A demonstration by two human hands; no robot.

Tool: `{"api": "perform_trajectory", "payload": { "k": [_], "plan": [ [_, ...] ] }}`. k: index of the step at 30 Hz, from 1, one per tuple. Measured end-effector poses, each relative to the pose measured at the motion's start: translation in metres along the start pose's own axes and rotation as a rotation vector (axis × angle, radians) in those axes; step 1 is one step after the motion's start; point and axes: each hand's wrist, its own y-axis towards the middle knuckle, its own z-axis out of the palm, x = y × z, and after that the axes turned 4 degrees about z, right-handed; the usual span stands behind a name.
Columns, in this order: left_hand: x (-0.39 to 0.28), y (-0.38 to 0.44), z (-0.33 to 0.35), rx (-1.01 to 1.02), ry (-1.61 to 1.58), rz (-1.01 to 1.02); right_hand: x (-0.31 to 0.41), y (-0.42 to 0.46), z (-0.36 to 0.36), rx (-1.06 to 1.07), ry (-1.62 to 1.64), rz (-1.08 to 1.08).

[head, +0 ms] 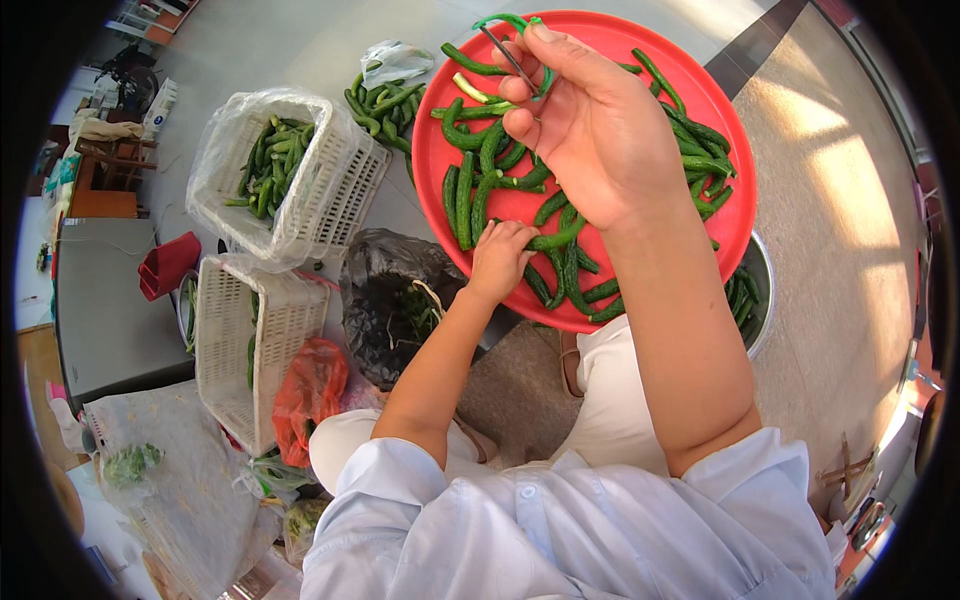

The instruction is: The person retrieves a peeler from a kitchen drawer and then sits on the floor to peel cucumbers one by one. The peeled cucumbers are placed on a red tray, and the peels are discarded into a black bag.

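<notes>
In front of me a round red tray holds many curved, bumpy green cucumbers. My left hand is at the near left of the tray, with the end of a curved cucumber between thumb and fingers. Raised over the tray's far part, my right hand grips a small tool with a green curved frame and a narrow dark metal strip; its exact kind is unclear. Below its fingertips lies a cucumber with a pale end.
Left of the tray stands a plastic-lined white crate of cucumbers, with another white crate nearer me. A black plastic bag holds dark scraps beside the tray. More cucumbers lie beyond. A metal basin sits partly under the tray's right side.
</notes>
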Motion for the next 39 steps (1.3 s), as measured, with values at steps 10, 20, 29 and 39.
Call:
{"api": "perform_trajectory", "payload": {
  "k": [10, 20, 29, 39],
  "plan": [
    [0.020, 0.030, -0.052, -0.214, -1.293, -0.586, 0.012, -0.006, 0.002, -0.052, 0.064, 0.084],
    [0.011, 0.008, -0.016, -0.240, -0.050, -0.268, 0.035, -0.035, 0.012, 0.008, -0.011, -0.003],
    [-0.071, -0.021, 0.018, 0.329, 0.413, 0.156, 0.071, -0.076, -0.026, -0.078, -0.070, -0.104],
    [-0.077, 0.021, 0.031, 0.070, 0.279, 0.063, 0.127, -0.082, -0.065, -0.145, 0.130, -0.256]
  ]
}}
